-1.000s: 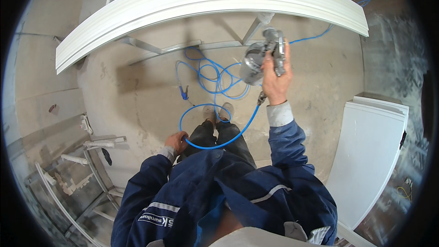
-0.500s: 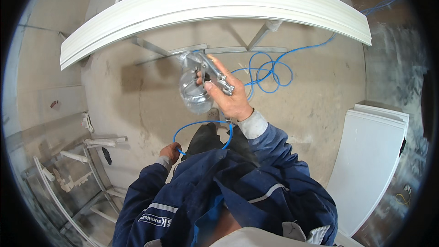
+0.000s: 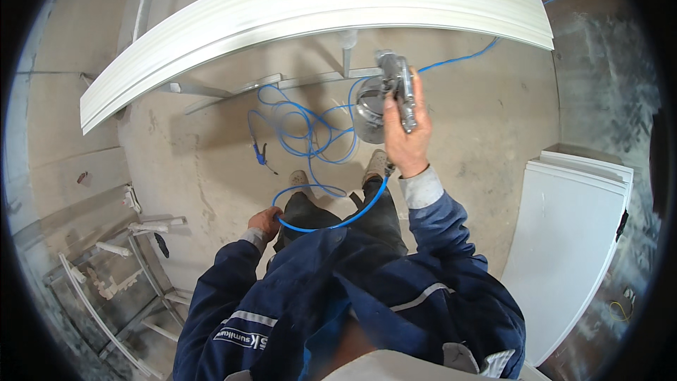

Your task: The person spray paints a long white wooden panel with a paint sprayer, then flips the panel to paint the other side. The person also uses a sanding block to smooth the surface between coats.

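Observation:
My right hand (image 3: 409,138) is wrapped round a metal spray gun (image 3: 398,92), held up in front of me. A clear cup (image 3: 369,114) sits at the gun's left side. From below the gun a blue air hose (image 3: 331,227) curves down across my legs. My left hand (image 3: 265,221), low at my left side, grips that hose. Ahead of me a stack of long white moulded boards (image 3: 310,1) spans a metal stand (image 3: 264,83); the gun is on the near side of them, apart from their edge.
Loops of blue hose (image 3: 308,142) lie on the floor before my feet, beside a blue blow gun (image 3: 261,154). White panels (image 3: 564,233) are stacked at the right. A metal rack (image 3: 134,268) with wrapped bars stands at the lower left.
My right hand has swung the spray gun to the right. The hose across my legs hangs longer. More floor hose and the blow gun have come into sight. The view has shifted somewhat.

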Tool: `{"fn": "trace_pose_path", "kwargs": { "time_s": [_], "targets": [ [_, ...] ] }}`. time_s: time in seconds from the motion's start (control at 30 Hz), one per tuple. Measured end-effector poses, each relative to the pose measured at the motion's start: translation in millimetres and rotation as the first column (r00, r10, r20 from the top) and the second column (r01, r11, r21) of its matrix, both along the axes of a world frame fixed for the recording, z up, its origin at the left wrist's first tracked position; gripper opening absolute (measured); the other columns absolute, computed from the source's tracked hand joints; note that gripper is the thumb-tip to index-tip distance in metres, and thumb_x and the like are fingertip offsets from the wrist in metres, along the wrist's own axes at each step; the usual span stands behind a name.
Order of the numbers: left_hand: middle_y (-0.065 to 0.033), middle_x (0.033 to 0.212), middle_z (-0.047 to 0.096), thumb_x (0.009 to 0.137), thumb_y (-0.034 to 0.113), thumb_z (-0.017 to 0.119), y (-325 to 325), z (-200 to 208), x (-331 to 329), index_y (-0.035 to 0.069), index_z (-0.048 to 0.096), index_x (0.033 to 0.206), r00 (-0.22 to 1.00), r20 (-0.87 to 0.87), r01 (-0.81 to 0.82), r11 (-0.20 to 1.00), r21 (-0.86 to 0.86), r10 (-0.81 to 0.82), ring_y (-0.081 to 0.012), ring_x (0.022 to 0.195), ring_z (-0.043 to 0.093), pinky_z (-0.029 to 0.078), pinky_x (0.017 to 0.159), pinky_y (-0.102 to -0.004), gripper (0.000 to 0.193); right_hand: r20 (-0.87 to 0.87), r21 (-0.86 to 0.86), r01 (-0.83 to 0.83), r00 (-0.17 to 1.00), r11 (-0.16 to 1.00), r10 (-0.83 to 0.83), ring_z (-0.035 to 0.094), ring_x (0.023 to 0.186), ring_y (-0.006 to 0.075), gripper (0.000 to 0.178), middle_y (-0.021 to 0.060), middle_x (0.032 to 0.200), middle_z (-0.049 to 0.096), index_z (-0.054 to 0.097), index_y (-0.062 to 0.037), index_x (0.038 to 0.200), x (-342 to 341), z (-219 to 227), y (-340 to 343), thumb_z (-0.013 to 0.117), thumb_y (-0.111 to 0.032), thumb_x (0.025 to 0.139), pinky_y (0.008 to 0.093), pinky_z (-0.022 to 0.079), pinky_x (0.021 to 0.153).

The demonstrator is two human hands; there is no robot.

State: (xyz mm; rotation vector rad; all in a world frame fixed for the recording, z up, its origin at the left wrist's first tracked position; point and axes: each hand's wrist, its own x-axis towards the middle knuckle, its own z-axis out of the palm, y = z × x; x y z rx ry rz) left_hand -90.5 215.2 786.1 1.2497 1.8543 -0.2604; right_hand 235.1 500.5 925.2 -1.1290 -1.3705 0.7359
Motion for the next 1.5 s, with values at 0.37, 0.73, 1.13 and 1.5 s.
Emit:
{"fn": "trace_pose_path", "kwargs": {
  "time_s": [0.37, 0.73, 1.13, 1.5],
  "targets": [
    [-0.0104, 0.096, 0.075, 0.09, 0.03, 0.067, 90.7, 12.9, 175.6, 0.019, 0.07, 0.104, 0.98, 0.139, 0.113, 0.977, 0.182, -0.139, -0.034, 0.094, 0.071, 0.055, 0.083, -0.0428, 0.018, 0.013, -0.145, 0.251, 0.968, 0.957, -0.252, 0.067, 0.104, 0.0171, 0.059, 0.0147, 0.12, 0.07, 0.042, 0.0035, 0.152, 232.1, 3.8, 51.1, 0.063, -0.003, 0.098, 0.0302, 0.053, 0.091],
    [-0.0142, 0.093, 0.075, 0.093, 0.025, 0.066, 145.4, 38.4, 235.8, 0.013, 0.068, 0.11, 0.916, 0.254, 0.226, 0.924, 0.308, -0.309, -0.0346, 0.087, 0.072, 0.056, 0.076, -0.0431, 0.021, 0.185, 0.082, 0.557, 0.807, 0.827, -0.561, 0.066, 0.102, 0.0176, 0.059, 0.0124, 0.12, 0.068, 0.041, -0.0003, 0.153, 348.7, 31.0, 80.3, 0.062, -0.005, 0.098, 0.0314, 0.053, 0.091],
    [-0.0131, 0.097, 0.076, 0.092, 0.028, 0.065, 93.6, 8.1, 181.6, 0.015, 0.069, 0.11, 0.955, 0.194, 0.168, 0.95, 0.262, -0.223, -0.0333, 0.091, 0.074, 0.057, 0.08, -0.0429, 0.022, -0.121, -0.299, 0.145, 0.975, 0.943, -0.188, 0.064, 0.102, 0.0123, 0.063, 0.0073, 0.121, 0.067, 0.039, -0.0002, 0.156, 246.0, 15.5, 46.9, 0.064, -0.008, 0.099, 0.0262, 0.053, 0.086],
    [-0.0116, 0.096, 0.077, 0.096, 0.031, 0.065, 55.3, 6.2, 161.4, 0.017, 0.069, 0.109, 0.988, 0.042, 0.145, 0.984, 0.106, -0.15, -0.0317, 0.092, 0.074, 0.057, 0.08, -0.0425, 0.02, -0.587, -0.221, -0.512, 0.75, 0.83, 0.306, 0.064, 0.098, 0.0117, 0.064, 0.0062, 0.112, 0.067, 0.035, 0.0003, 0.157, 181.0, 37.3, 11.6, 0.062, -0.005, 0.1, 0.0275, 0.053, 0.089]
  ]
}}
